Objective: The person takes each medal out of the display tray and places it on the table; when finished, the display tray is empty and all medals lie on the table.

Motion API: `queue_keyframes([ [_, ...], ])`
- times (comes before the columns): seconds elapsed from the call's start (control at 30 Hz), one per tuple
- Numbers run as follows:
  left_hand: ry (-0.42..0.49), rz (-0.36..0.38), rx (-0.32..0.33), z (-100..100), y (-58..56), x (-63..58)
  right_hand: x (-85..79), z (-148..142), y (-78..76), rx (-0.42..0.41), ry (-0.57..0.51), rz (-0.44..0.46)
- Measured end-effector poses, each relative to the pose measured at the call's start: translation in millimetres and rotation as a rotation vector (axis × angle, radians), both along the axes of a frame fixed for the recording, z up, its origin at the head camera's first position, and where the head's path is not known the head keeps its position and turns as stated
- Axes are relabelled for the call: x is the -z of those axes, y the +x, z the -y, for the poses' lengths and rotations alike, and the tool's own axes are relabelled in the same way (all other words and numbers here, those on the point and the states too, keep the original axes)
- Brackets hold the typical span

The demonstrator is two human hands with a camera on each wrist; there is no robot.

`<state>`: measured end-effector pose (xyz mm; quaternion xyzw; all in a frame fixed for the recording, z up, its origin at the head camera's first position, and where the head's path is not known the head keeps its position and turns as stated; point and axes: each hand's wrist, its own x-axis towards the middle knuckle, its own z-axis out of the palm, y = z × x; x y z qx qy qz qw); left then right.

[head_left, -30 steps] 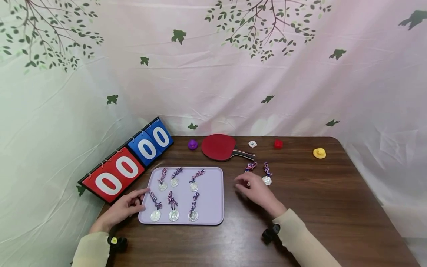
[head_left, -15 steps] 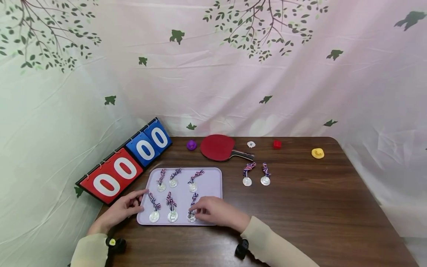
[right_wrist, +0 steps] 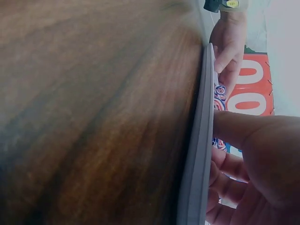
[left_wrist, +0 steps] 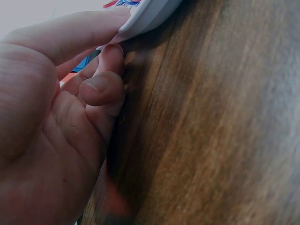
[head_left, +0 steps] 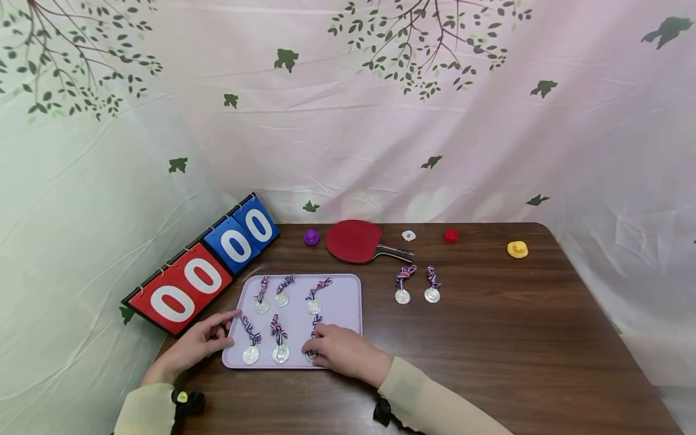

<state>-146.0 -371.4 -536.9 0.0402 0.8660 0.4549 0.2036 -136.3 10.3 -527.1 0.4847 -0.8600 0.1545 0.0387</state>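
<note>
My left hand [head_left: 201, 339] touches the left rim of a pale purple tray [head_left: 348, 302] with thumb and forefinger. In the left wrist view its thumb [left_wrist: 89, 30] lies at the rim while other fingers [left_wrist: 101, 89] curl below. Several silver medals [head_left: 280, 353] with knotted striped ribbons lie on the tray in two rows. My right hand [head_left: 342, 352] is over the tray's lower right part, its fingertips pinching a medal [head_left: 310, 355] that it partly hides. In the right wrist view my right thumb [right_wrist: 234, 125] reaches past the tray's edge [right_wrist: 199, 140]; the medal's disc is hidden there.
Two more medals [head_left: 402, 296] lie on the brown table [head_left: 516, 338] right of the tray. Behind stand a red table tennis bat [head_left: 354, 241], a purple toy [head_left: 312, 237], a white chip [head_left: 408, 235], a red cube [head_left: 451, 235] and a yellow duck [head_left: 518, 249]. A flip scoreboard [head_left: 201, 275] stands left.
My right hand has moved left from the medals on the table to the tray's lower right medal, and its fingers have come down on it. The left hand has stayed at the rim.
</note>
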Motion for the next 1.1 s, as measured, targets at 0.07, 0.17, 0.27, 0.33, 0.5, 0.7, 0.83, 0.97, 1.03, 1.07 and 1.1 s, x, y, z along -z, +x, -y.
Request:
queue_keyframes([
  [0.07, -0.002, 0.0, 0.001, -0.3, 0.0, 0.1, -0.8, -0.2, -0.3, 0.018, -0.01, 0.03],
  [0.17, -0.001, 0.001, 0.001, -0.7, 0.2, 0.4, -2.9, -1.0, -0.3, 0.056, -0.019, 0.1],
  [0.27, 0.001, 0.003, 0.004, -1.1, 0.4, 0.3, -4.6, -2.3, 0.5, 0.086, -0.028, 0.164],
  [0.33, -0.002, 0.003, 0.007, -1.4, 0.8, -0.4, -4.9, -3.0, 1.1, 0.097, -0.038, 0.192],
  [0.5, -0.003, -0.002, 0.01, -1.5, 1.6, -1.9, -3.8, -4.5, 1.5, 0.108, -0.079, 0.234],
  [0.7, -0.008, 0.005, 0.004, -1.5, 3.5, -0.6, -1.0, -7.3, 1.6, 0.114, -0.115, 0.236],
  [0.83, -0.01, 0.02, -0.009, -2.0, 5.9, -0.8, -0.8, -10.0, 1.8, 0.1, -0.158, 0.269],
  [0.97, -0.011, 0.017, -0.01, -3.1, 6.0, -1.6, -0.1, -13.9, 0.1, 0.078, -0.212, 0.288],
  [1.03, -0.01, 0.015, -0.008, -3.6, 5.4, -2.1, 1.0, -16.3, -1.8, 0.065, -0.253, 0.312],
  [1.07, -0.011, 0.014, -0.007, -3.8, 5.1, -2.3, 1.8, -17.8, -3.0, 0.059, -0.283, 0.341],
  [1.1, -0.011, 0.013, -0.005, -3.9, 4.8, -2.6, 2.8, -19.5, -4.2, 0.055, -0.316, 0.372],
])
